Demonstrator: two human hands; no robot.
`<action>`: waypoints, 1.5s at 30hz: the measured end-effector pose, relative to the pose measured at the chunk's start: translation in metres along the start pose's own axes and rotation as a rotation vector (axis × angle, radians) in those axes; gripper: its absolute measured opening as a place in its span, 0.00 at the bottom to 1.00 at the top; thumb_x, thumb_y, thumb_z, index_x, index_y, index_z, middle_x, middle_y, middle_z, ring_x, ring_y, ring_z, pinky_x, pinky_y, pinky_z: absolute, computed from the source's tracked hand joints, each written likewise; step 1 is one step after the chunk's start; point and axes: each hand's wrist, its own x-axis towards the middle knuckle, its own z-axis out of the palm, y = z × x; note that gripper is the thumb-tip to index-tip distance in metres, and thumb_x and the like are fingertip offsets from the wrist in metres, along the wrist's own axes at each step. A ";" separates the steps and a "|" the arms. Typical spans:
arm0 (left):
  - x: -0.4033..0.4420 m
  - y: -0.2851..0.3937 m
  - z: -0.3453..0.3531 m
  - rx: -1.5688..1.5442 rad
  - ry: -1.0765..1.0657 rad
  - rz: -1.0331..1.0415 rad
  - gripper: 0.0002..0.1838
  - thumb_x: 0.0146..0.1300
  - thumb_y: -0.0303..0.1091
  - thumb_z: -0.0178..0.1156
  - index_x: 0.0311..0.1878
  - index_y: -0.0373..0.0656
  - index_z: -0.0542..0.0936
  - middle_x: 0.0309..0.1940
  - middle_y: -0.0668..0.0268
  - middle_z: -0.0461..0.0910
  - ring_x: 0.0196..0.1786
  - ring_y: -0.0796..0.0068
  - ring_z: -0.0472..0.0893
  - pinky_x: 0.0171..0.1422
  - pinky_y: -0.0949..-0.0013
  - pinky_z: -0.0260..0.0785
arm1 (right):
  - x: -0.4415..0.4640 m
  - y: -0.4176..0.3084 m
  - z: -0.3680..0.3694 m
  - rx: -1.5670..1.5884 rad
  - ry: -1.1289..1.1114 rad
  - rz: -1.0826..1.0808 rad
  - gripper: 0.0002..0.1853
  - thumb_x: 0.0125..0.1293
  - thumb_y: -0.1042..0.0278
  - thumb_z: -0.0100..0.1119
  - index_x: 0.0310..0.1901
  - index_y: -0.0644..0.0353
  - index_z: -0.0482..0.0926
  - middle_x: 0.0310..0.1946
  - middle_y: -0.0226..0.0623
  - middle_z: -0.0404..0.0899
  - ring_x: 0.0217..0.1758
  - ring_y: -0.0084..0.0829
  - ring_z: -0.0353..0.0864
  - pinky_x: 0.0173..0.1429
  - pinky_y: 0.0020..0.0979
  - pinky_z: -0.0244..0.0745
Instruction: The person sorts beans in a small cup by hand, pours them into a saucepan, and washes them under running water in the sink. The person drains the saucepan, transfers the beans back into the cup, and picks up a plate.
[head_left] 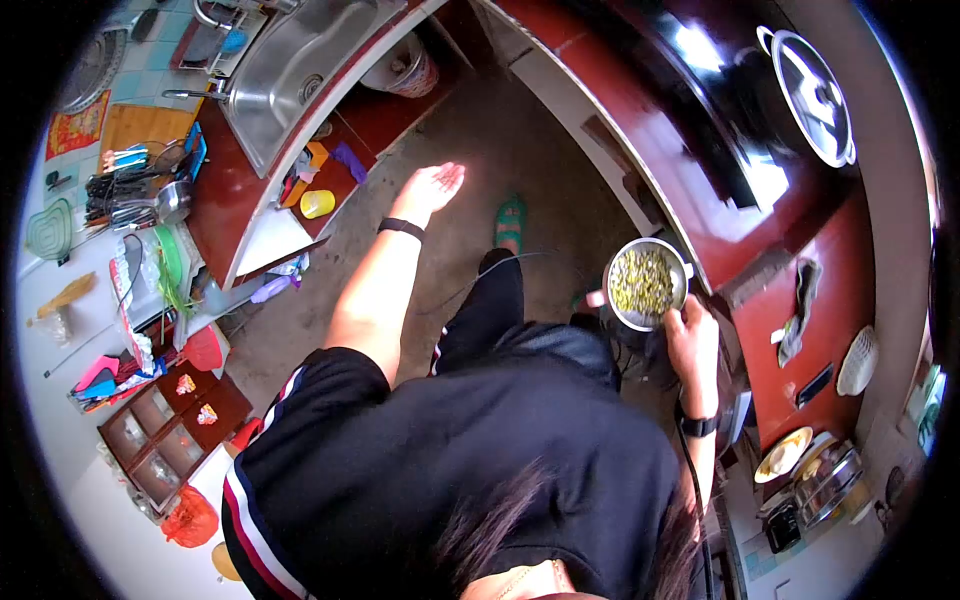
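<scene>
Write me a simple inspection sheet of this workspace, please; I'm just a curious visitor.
Surface: glossy dark-red countertop, with several things lying on it.
Job's things: round, pale, metal-looking pot containing small green pieces; exact food unclear.
Clutter: crumpled grey cloth, black phone-shaped slab and pale oval object on the countertop.
Hands: left hand open, holding nothing; right hand gripping the pot's side with its fingers.
Cables: thin grey cable near the feet; thin black cable beside the right arm.
Surroundings: stainless-steel sink; round glass lid with metal rim.
</scene>
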 end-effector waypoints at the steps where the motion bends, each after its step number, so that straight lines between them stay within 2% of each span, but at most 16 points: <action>1: 0.016 0.018 -0.004 -0.031 0.065 0.005 0.08 0.70 0.21 0.53 0.47 0.25 0.77 0.49 0.45 0.82 0.54 0.49 0.82 0.64 0.53 0.79 | 0.004 -0.015 0.006 -0.004 -0.031 0.040 0.12 0.62 0.65 0.56 0.37 0.67 0.78 0.27 0.58 0.80 0.31 0.58 0.82 0.37 0.49 0.75; 3: 0.054 0.059 -0.003 -0.110 0.211 0.044 0.07 0.70 0.21 0.52 0.45 0.26 0.76 0.46 0.44 0.81 0.53 0.47 0.82 0.61 0.50 0.80 | 0.014 -0.031 0.024 0.008 -0.050 0.075 0.11 0.62 0.66 0.55 0.37 0.68 0.78 0.26 0.58 0.78 0.30 0.57 0.81 0.36 0.47 0.74; 5: 0.132 0.126 -0.029 -0.388 -0.041 -0.049 0.09 0.71 0.22 0.48 0.46 0.25 0.74 0.43 0.43 0.80 0.50 0.44 0.82 0.61 0.47 0.81 | 0.026 -0.050 0.039 -0.009 -0.077 0.125 0.12 0.62 0.66 0.55 0.38 0.68 0.78 0.26 0.59 0.77 0.29 0.57 0.80 0.36 0.47 0.73; 7: 0.142 0.171 0.014 -0.304 -0.055 0.340 0.14 0.76 0.27 0.47 0.57 0.25 0.67 0.58 0.40 0.74 0.60 0.39 0.77 0.70 0.40 0.74 | 0.038 -0.071 0.052 -0.020 -0.111 0.183 0.12 0.62 0.66 0.54 0.39 0.69 0.78 0.26 0.60 0.76 0.28 0.57 0.80 0.35 0.47 0.72; 9: 0.169 0.216 0.018 -0.256 -0.114 0.361 0.21 0.80 0.35 0.43 0.66 0.27 0.64 0.67 0.40 0.69 0.74 0.43 0.67 0.77 0.42 0.64 | 0.049 -0.080 0.065 -0.020 -0.135 0.211 0.13 0.62 0.66 0.55 0.40 0.69 0.78 0.26 0.60 0.76 0.28 0.57 0.80 0.35 0.47 0.72; 11: 0.187 0.228 0.027 -0.279 -0.048 0.401 0.22 0.80 0.34 0.43 0.68 0.27 0.62 0.70 0.43 0.67 0.75 0.44 0.65 0.80 0.44 0.61 | 0.058 -0.078 0.075 -0.043 -0.117 0.159 0.12 0.62 0.66 0.55 0.39 0.68 0.77 0.25 0.60 0.76 0.28 0.57 0.80 0.35 0.47 0.72; 16: 0.127 0.154 0.053 0.142 -0.183 0.298 0.20 0.75 0.28 0.49 0.65 0.26 0.68 0.66 0.40 0.72 0.70 0.47 0.73 0.78 0.50 0.67 | 0.073 -0.097 0.085 -0.019 -0.086 0.089 0.13 0.64 0.63 0.55 0.38 0.67 0.77 0.24 0.58 0.77 0.28 0.56 0.80 0.36 0.49 0.73; 21: -0.034 0.018 0.122 0.939 -0.580 0.003 0.23 0.80 0.44 0.50 0.65 0.35 0.73 0.61 0.51 0.80 0.66 0.59 0.79 0.71 0.57 0.73 | 0.077 -0.103 0.079 0.001 -0.023 0.141 0.15 0.64 0.58 0.56 0.38 0.65 0.78 0.28 0.59 0.80 0.36 0.58 0.83 0.43 0.51 0.77; 23: -0.088 -0.023 0.143 1.021 -0.802 -0.035 0.32 0.75 0.53 0.57 0.72 0.40 0.69 0.63 0.54 0.79 0.61 0.64 0.82 0.65 0.59 0.76 | 0.076 -0.099 0.070 -0.001 -0.037 0.140 0.16 0.64 0.57 0.55 0.39 0.64 0.79 0.31 0.58 0.82 0.39 0.57 0.85 0.45 0.51 0.78; 27: -0.137 -0.093 0.176 1.233 -0.906 -0.031 0.37 0.72 0.42 0.64 0.77 0.40 0.61 0.51 0.66 0.80 0.40 0.83 0.78 0.39 0.77 0.75 | 0.062 -0.083 0.056 0.094 0.094 0.072 0.20 0.64 0.54 0.54 0.47 0.61 0.82 0.35 0.56 0.85 0.41 0.56 0.85 0.50 0.53 0.79; 31: -0.149 -0.130 0.197 1.261 -0.791 0.062 0.28 0.69 0.33 0.62 0.70 0.40 0.69 0.44 0.71 0.79 0.33 0.87 0.71 0.35 0.81 0.66 | 0.047 -0.058 0.032 0.354 0.069 0.115 0.20 0.69 0.51 0.55 0.51 0.58 0.83 0.38 0.50 0.87 0.43 0.50 0.88 0.50 0.43 0.81; 36: -0.183 -0.137 0.223 1.208 -0.789 0.020 0.23 0.69 0.31 0.60 0.66 0.40 0.72 0.40 0.73 0.78 0.28 0.89 0.68 0.31 0.80 0.62 | 0.005 -0.025 -0.007 0.634 0.506 0.285 0.18 0.70 0.53 0.62 0.49 0.61 0.84 0.43 0.45 0.87 0.47 0.31 0.87 0.54 0.32 0.78; 37: -0.189 -0.140 0.228 1.216 -0.779 0.023 0.22 0.69 0.30 0.60 0.65 0.40 0.73 0.38 0.73 0.78 0.27 0.89 0.67 0.31 0.80 0.61 | -0.001 -0.014 -0.015 0.683 0.606 0.300 0.17 0.71 0.55 0.61 0.49 0.60 0.84 0.43 0.44 0.87 0.48 0.36 0.87 0.55 0.34 0.78; 41: -0.193 -0.142 0.230 1.198 -0.733 0.066 0.21 0.68 0.29 0.60 0.64 0.41 0.74 0.35 0.75 0.76 0.25 0.89 0.65 0.30 0.80 0.60 | 0.009 0.038 0.002 0.257 0.856 0.235 0.16 0.67 0.57 0.64 0.51 0.55 0.83 0.46 0.43 0.84 0.53 0.45 0.79 0.59 0.43 0.74; 42: -0.183 -0.139 0.224 1.186 -0.764 0.043 0.22 0.70 0.30 0.60 0.65 0.41 0.73 0.41 0.71 0.79 0.30 0.87 0.73 0.36 0.78 0.70 | 0.020 0.056 0.013 0.115 0.870 0.159 0.17 0.65 0.58 0.65 0.52 0.55 0.83 0.46 0.42 0.83 0.53 0.45 0.78 0.59 0.43 0.74; 45: -0.208 -0.145 0.231 1.074 -0.730 0.014 0.23 0.71 0.32 0.61 0.67 0.41 0.72 0.50 0.67 0.81 0.41 0.82 0.81 0.48 0.71 0.79 | 0.031 0.077 0.051 -0.146 0.858 0.011 0.21 0.59 0.62 0.67 0.56 0.52 0.81 0.47 0.41 0.80 0.54 0.47 0.76 0.59 0.47 0.73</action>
